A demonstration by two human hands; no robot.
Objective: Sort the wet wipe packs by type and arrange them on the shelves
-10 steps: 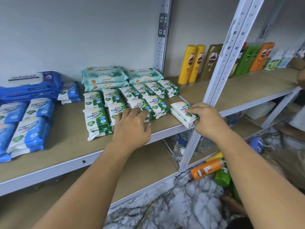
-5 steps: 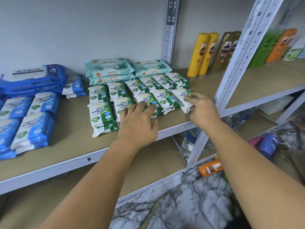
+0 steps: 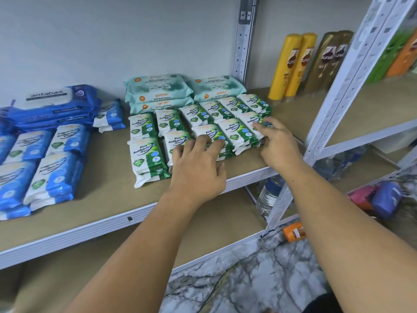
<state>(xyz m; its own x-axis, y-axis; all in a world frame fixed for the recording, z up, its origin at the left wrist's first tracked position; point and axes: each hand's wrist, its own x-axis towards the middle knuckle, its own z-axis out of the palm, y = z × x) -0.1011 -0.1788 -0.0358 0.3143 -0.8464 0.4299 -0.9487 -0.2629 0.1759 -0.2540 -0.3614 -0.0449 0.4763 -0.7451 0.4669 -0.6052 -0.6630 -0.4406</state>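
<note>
Fingers (image 3: 204,141) of your left hand (image 3: 198,168) are spread wide and near straight, pressing flat on the front row of green pine packs (image 3: 144,152), holding nothing. Right hand (image 3: 278,146): fingers lie loosely bent on top of the end pack (image 3: 249,123), thumb at its front edge, pushing rather than gripping. Change: a second ago you gripped that pack apart at the shelf (image 3: 108,199) lip; now it butts against the green block. Judgement: green group is closed up, with blue packs (image 3: 61,152) apart to its left
</note>
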